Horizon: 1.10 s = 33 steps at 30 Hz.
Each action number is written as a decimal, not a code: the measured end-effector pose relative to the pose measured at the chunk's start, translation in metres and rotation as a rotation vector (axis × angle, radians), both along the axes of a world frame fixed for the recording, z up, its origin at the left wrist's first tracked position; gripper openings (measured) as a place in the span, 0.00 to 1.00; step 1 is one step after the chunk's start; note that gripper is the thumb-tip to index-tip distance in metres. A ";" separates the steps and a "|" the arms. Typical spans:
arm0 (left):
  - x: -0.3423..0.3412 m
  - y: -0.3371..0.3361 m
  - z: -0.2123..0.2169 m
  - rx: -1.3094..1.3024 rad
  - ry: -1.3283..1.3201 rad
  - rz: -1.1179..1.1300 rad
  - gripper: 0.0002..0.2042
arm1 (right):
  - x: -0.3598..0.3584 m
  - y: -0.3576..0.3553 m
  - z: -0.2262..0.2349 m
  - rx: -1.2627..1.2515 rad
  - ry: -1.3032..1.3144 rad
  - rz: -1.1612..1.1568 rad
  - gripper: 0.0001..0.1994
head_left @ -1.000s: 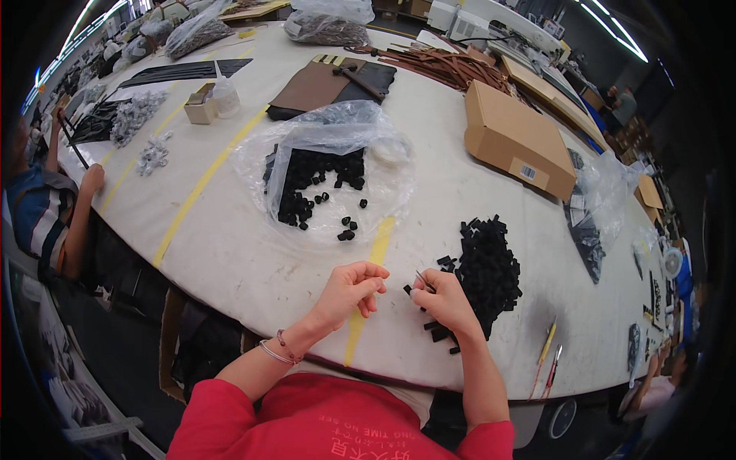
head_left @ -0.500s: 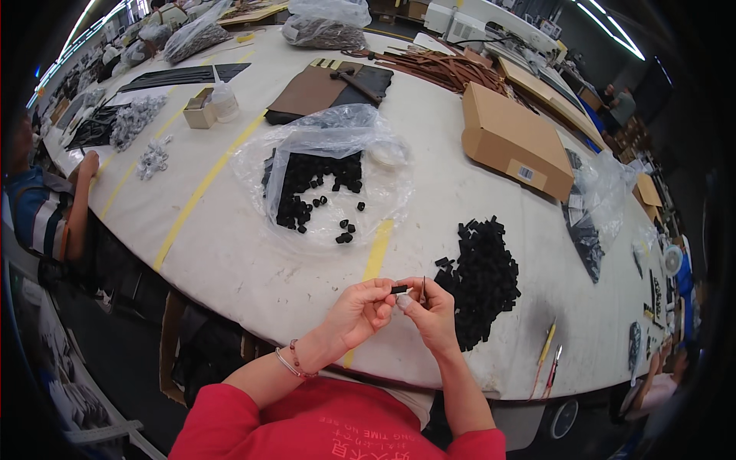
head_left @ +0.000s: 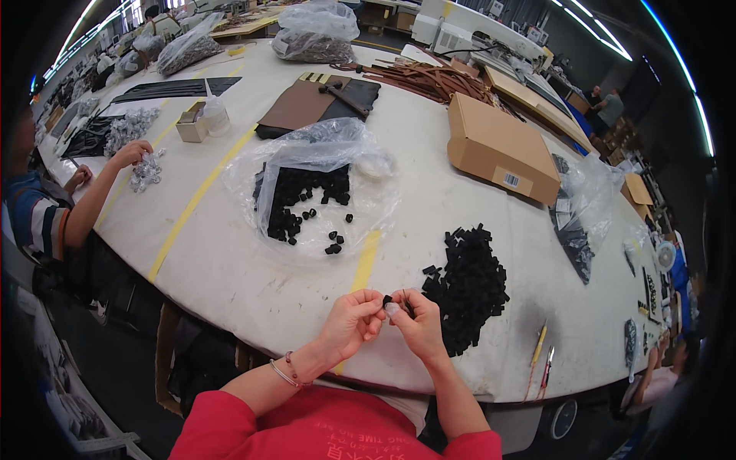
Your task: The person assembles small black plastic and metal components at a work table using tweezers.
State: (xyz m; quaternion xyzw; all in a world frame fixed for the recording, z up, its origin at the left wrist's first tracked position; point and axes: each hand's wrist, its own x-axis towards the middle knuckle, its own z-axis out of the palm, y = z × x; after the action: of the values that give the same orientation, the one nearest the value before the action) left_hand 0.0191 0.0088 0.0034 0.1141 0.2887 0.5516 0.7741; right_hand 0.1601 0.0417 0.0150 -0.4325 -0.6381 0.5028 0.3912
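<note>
Above the table's near edge, my left hand (head_left: 351, 320) and my right hand (head_left: 421, 328) meet at the fingertips. Between them is a small black piece (head_left: 387, 300), pinched by both; it looks short and folded, its exact form too small to tell. A thin dark pointed tool (head_left: 409, 305) shows among my right fingers, its kind unclear. A whitish covering sits on my right thumb tip. Just right of my right hand lies a heap of flat black strips (head_left: 468, 287). Farther left, small black loop-like pieces (head_left: 310, 184) lie in an open clear plastic bag (head_left: 368, 211).
A cardboard box (head_left: 502, 149) stands right of the bag. Two pen-like tools (head_left: 540, 345) lie at the near right. Beyond are a brown sheet (head_left: 295, 107), a squeeze bottle (head_left: 216, 116) and brown straps (head_left: 429, 79). At left, a co-worker's hand (head_left: 134, 153) touches small clear-wrapped pieces.
The black piece between my fingers showed as a longer straight strip and now looks shorter. The co-worker's arm has reached out over the wrapped pieces. My view has shifted slightly.
</note>
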 end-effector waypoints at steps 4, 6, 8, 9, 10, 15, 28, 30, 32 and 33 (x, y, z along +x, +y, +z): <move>-0.002 0.000 -0.002 -0.003 -0.001 -0.020 0.04 | 0.003 0.001 0.007 -0.063 0.030 0.084 0.03; -0.004 0.001 -0.005 0.017 -0.041 -0.084 0.04 | 0.006 0.002 0.006 -0.069 0.029 0.108 0.04; -0.006 0.001 -0.006 0.014 -0.039 -0.109 0.04 | 0.009 0.004 0.000 -0.019 0.024 0.144 0.07; -0.006 0.002 -0.007 0.011 -0.037 -0.132 0.04 | 0.009 0.004 0.000 -0.019 0.024 0.142 0.07; -0.006 0.002 -0.007 0.011 -0.037 -0.134 0.04 | 0.010 0.003 0.001 0.024 -0.072 0.136 0.08; -0.003 0.002 -0.004 -0.032 0.090 -0.104 0.05 | 0.006 0.002 0.002 0.251 -0.223 0.111 0.08; 0.011 -0.004 -0.005 0.603 1.193 0.268 0.02 | 0.003 0.001 0.002 0.433 -0.393 -0.059 0.04; 0.011 -0.005 0.000 0.643 1.232 0.320 0.02 | 0.003 0.000 0.006 0.387 -0.351 -0.052 0.04; 0.009 -0.006 -0.002 0.762 1.310 0.328 0.01 | 0.003 -0.001 0.009 0.372 -0.348 -0.047 0.04; 0.009 -0.005 0.001 0.766 1.307 0.328 0.01 | 0.004 -0.001 0.009 0.355 -0.324 -0.037 0.05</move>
State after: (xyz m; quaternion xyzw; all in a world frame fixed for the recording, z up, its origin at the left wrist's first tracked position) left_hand 0.0284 0.0036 0.0041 0.6319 0.4892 0.5413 0.2616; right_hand 0.1637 0.0408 0.0243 -0.4436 -0.7627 0.2997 0.3629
